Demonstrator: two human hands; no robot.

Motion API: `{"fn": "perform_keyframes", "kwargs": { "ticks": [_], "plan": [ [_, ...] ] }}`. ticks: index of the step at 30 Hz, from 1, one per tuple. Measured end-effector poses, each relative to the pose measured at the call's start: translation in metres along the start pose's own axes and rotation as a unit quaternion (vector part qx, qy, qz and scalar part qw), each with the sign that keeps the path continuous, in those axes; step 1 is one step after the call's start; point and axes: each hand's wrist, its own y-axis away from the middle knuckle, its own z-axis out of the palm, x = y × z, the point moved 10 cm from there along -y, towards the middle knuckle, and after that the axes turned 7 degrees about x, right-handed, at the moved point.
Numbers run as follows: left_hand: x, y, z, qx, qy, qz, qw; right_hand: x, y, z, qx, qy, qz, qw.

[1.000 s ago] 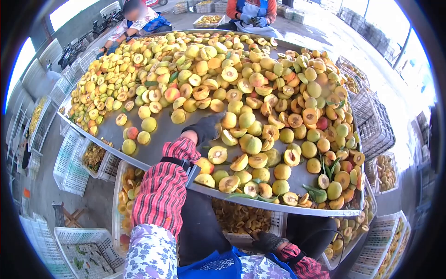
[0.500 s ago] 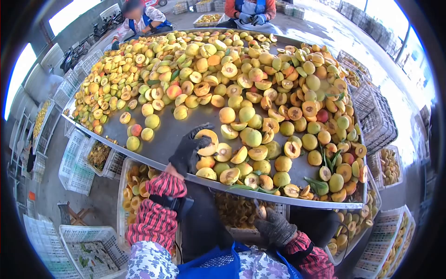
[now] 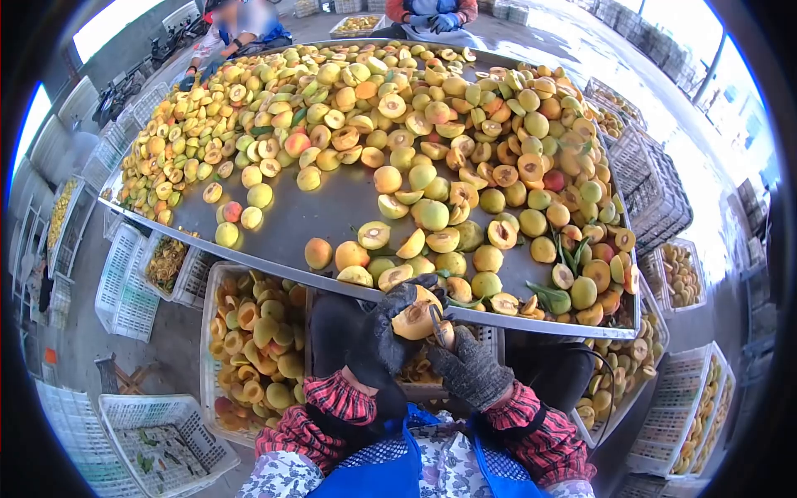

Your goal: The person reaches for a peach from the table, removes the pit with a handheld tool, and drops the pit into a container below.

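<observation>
My left hand [image 3: 383, 334], in a dark glove, grips a halved peach [image 3: 415, 319] just below the front edge of the metal table [image 3: 274, 267]. My right hand [image 3: 470, 371], in a grey knit glove, is closed around a small tool [image 3: 443, 330] whose tip touches the peach's cut face. Both hands are close to my body, above my blue apron [image 3: 390, 473]. A big heap of whole and halved peaches [image 3: 432, 149] covers the far and right parts of the table.
A white crate of peach halves [image 3: 257, 349] stands at my left, a crate of scraps [image 3: 166, 261] under the table. More crates [image 3: 681, 274] line the right side; another crate [image 3: 158, 448] sits lower left. Two other people [image 3: 427, 12] [image 3: 241, 21] work at the far edge.
My left hand took a peach half off the table and pulled it back below the front edge. My right hand rose from my lap to meet it with the tool.
</observation>
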Motion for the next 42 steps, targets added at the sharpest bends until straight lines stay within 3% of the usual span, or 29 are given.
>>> {"fn": "perform_keyframes", "kwargs": {
  "ticks": [1, 3, 6, 8, 11, 13, 15, 17, 19, 21, 23, 25, 28, 29, 31, 32, 34, 37, 38, 39, 40, 41, 42],
  "plan": [
    [0.007, 0.002, 0.006, -0.018, -0.158, 0.069, 0.985, 0.006, 0.001, 0.002, -0.003, -0.006, 0.012, 1.000],
    [0.008, 0.004, 0.012, -0.024, -0.288, 0.131, 0.948, 0.006, 0.002, -0.001, 0.011, -0.015, 0.002, 1.000],
    [-0.002, 0.005, 0.011, -0.010, -0.163, 0.099, 0.982, 0.000, 0.002, -0.008, 0.040, 0.036, -0.042, 0.998],
    [-0.007, 0.007, 0.020, -0.028, 0.000, 0.057, 0.998, 0.002, 0.001, -0.009, 0.051, 0.043, -0.049, 0.997],
    [-0.028, 0.002, 0.013, 0.040, 0.175, -0.044, 0.983, 0.022, -0.002, 0.001, 0.047, 0.019, -0.032, 0.998],
    [-0.013, 0.007, 0.016, 0.056, 0.002, 0.071, 0.996, 0.034, -0.006, 0.009, 0.038, 0.056, -0.053, 0.996],
    [-0.011, 0.007, 0.016, 0.067, -0.046, 0.096, 0.992, 0.028, -0.007, 0.024, -0.024, 0.073, -0.118, 0.990],
    [-0.026, -0.004, 0.004, 0.075, 0.036, 0.033, 0.996, 0.007, -0.002, 0.025, -0.040, 0.071, -0.193, 0.978],
    [-0.014, -0.001, 0.007, 0.024, -0.119, 0.113, 0.986, -0.019, 0.007, 0.015, -0.018, 0.033, -0.228, 0.973],
    [0.001, 0.005, 0.010, -0.007, -0.319, 0.228, 0.920, -0.022, 0.007, 0.012, -0.021, -0.037, -0.162, 0.986],
    [0.013, 0.014, 0.020, -0.016, -0.539, 0.364, 0.759, -0.006, 0.003, 0.018, -0.044, -0.017, -0.088, 0.995],
    [0.013, 0.015, 0.025, -0.079, -0.554, 0.390, 0.731, 0.011, 0.001, 0.021, -0.074, 0.112, -0.062, 0.989],
    [0.008, 0.014, 0.028, -0.121, -0.561, 0.384, 0.723, 0.000, 0.006, 0.024, -0.111, 0.206, -0.156, 0.960],
    [0.007, 0.013, 0.028, -0.126, -0.562, 0.376, 0.726, 0.013, 0.003, 0.023, -0.144, 0.104, -0.047, 0.983],
    [0.006, 0.015, 0.029, -0.117, -0.588, 0.392, 0.698, 0.032, 0.010, 0.030, -0.197, -0.104, 0.170, 0.960],
    [0.006, 0.017, 0.029, -0.111, -0.601, 0.402, 0.682, 0.030, 0.014, 0.033, -0.203, -0.194, 0.198, 0.939],
    [0.004, 0.012, 0.022, -0.063, -0.567, 0.334, 0.750, 0.026, 0.025, 0.041, -0.213, -0.369, 0.245, 0.871],
    [-0.014, 0.009, -0.008, -0.026, -0.508, 0.293, 0.810, 0.033, 0.032, 0.051, -0.212, -0.493, 0.288, 0.793],
    [-0.016, 0.008, -0.012, -0.019, -0.487, 0.290, 0.823, 0.029, 0.034, 0.052, -0.223, -0.494, 0.277, 0.793],
    [-0.018, 0.005, -0.024, 0.036, -0.432, 0.245, 0.867, 0.024, 0.037, 0.051, -0.234, -0.495, 0.267, 0.793],
    [0.000, 0.018, 0.012, 0.006, -0.260, 0.157, 0.953, 0.022, 0.040, 0.050, -0.244, -0.497, 0.256, 0.792],
    [0.046, 0.030, 0.029, 0.049, -0.372, 0.238, 0.896, 0.034, 0.051, 0.058, -0.382, -0.505, 0.203, 0.747],
    [0.086, 0.044, 0.030, 0.093, -0.475, 0.313, 0.818, 0.038, 0.046, 0.054, -0.335, -0.477, 0.204, 0.787]
  ]
}}
